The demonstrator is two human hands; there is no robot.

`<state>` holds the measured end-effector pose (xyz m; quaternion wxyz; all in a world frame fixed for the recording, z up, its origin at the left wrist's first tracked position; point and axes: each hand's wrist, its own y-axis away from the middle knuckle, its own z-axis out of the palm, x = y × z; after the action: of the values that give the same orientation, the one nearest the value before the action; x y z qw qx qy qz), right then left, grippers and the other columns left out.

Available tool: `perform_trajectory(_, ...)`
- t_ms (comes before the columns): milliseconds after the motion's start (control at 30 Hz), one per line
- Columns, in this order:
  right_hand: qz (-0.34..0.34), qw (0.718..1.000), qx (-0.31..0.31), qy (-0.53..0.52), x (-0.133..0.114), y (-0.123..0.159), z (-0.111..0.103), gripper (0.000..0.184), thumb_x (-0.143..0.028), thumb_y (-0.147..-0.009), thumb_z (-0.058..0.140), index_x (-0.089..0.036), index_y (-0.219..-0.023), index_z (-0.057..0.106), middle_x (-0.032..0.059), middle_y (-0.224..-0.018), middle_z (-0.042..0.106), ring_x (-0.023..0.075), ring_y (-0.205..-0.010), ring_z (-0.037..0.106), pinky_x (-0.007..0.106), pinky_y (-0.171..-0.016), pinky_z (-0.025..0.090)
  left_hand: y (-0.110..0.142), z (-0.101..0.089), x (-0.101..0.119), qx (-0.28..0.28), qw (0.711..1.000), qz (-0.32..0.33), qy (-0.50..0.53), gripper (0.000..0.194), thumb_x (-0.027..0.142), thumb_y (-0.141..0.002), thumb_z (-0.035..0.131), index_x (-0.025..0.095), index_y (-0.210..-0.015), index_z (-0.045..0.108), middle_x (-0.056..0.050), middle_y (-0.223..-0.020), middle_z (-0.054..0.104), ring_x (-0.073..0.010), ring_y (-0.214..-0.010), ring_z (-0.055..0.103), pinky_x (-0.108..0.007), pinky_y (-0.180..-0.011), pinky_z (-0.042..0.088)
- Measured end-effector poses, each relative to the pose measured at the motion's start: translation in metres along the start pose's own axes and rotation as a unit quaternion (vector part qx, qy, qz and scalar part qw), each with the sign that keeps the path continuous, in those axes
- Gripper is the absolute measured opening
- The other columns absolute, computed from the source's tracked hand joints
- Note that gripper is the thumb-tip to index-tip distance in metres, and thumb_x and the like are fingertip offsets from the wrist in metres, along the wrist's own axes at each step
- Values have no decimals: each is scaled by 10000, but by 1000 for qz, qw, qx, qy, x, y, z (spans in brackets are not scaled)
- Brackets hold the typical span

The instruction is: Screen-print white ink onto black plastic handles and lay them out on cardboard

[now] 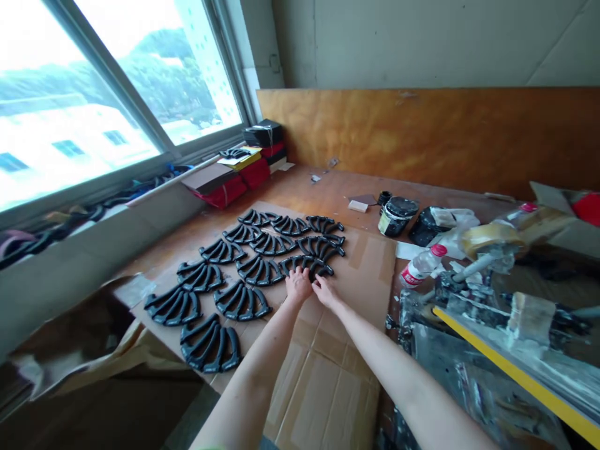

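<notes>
Bare forearms (pixel 260 369) point toward twelve o'clock; left hand (pixel 299 285) and right hand (pixel 327 292) touch a black fan-shaped piece (pixel 307 262), fingers bent, grip unclear. About a dozen similar pieces (pixel 257 270) already lie arrayed on cardboard (pixel 323 375), ten to twelve; what remains isn't shown.

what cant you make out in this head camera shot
Black fan-shaped piece, head view: near edge partly covered by the left hand and right hand; grip or mere touch unclear.
Bottle label, head view: fine print too small and blurred.
Red item, head view: cut off by the right edge.
</notes>
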<state>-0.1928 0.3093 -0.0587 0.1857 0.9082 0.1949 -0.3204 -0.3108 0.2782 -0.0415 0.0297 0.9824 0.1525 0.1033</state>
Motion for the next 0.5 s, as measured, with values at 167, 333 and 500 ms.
perform_trajectory(167, -10, 995, -24, -92, -1, 18, -6, 533, -275, -873, 564, -164, -1385, 464, 80, -1258, 625, 186, -1113, 597, 293, -966, 445, -2, 15, -3, 34, 999, 0, 6, 593, 503, -855, 491, 240, -1384, 439, -178, -1426, 408, -365, -1265, 394, -498, -940, 403)
perform_trajectory(333, -38, 982, -42, -181, 21, 102, -43, 407, -324, -866, 569, -215, -1257, 605, 44, -1118, 702, 174, -986, 660, 265, -870, 489, 25, 40, 1, 158, 983, 64, 73, 729, 525, -847, 490, 134, -1446, 351, -230, -1513, 276, -383, -1396, 244, -551, -1065, 296)
perform_trajectory(500, -2, 988, 34, -150, 84, 228, -109, 234, -337, -859, 587, -251, -1027, 725, -7, -946, 741, 162, -870, 675, 248, -803, 501, 81, 61, 4, 193, 972, 69, 114, 719, 535, -846, 467, 148, -1442, 358, -237, -1539, 205, -394, -1413, 213, -567, -1061, 303)
